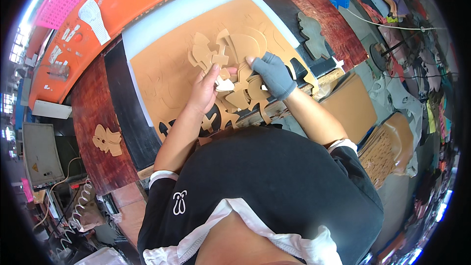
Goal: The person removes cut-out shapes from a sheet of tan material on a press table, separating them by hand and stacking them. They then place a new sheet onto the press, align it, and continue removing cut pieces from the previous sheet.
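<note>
My left hand (207, 90), bare, pinches tan cut-out pieces (226, 61) between thumb and fingers. My right hand (274, 74), in a grey glove that leaves the thumb tip bare, grips the right side of a tan cut scrap (249, 49) with curved openings. The pieces overlap, so I cannot tell where one ends and another begins. Both hands are above the near part of a large tan sheet (167, 54), which bears curved cut lines. Along its near edge, cut-away shapes (211, 120) show the black surface below.
The sheet lies on a white board (147, 29) between dark red side boards (93, 113). A wavy-edged grey cutting die (312, 34) rests at right. Small tan cut pieces (107, 140) lie at left. An orange machine beam (117, 5) spans the far side; stacked tan sheets (348, 105) stand near right.
</note>
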`<state>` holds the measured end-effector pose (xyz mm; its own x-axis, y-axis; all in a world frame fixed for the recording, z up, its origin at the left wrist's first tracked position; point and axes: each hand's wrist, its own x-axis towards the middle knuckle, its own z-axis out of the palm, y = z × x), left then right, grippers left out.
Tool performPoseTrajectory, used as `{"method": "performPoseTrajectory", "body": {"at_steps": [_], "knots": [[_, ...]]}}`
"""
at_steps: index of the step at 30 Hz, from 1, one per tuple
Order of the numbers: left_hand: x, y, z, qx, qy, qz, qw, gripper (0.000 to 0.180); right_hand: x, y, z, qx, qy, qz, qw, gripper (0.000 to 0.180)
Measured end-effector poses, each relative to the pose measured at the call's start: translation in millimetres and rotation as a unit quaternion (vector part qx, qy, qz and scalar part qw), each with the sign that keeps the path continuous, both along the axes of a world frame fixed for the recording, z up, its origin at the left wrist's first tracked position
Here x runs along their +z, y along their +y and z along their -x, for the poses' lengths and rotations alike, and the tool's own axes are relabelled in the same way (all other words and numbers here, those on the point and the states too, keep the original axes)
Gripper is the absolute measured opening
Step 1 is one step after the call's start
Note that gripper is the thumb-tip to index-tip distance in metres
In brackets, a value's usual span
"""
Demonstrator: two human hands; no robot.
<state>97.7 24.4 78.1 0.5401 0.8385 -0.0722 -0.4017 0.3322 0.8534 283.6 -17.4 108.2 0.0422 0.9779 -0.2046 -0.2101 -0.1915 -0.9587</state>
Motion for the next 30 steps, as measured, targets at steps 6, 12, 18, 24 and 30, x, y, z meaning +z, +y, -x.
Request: {"method": "performPoseTrajectory", "body": {"at_steps": [6,12,18,24,30], "knots": [[5.0,15.2,8.8,-0.073,0.0,-0.018,0.997,0.049,0.2,27.5,-0.1,0.02,0.113,0.014,0.993,0.023],[16.6,39.2,18.4,-0.104,0.006,-0.003,0.995,0.068,28.6,48.8,8.1,0.06,0.085,-0.06,0.993,0.023],[56.9,57.8,37.1,-0.058,-0.179,-0.088,0.978,0.09,91.4,71.1,22.1,0.043,-0.085,-0.19,0.977,0.031],[66.8,54.2,54.8,-0.103,-0.105,-0.078,0.986,0.084,90.6,82.1,41.7,0.092,0.022,-0.204,0.974,0.031],[34.9,49.0,62.2,-0.124,-0.101,0.05,0.986,0.042,43.6,87.5,19.8,0.043,-0.169,-0.265,0.949,0.037]]}}
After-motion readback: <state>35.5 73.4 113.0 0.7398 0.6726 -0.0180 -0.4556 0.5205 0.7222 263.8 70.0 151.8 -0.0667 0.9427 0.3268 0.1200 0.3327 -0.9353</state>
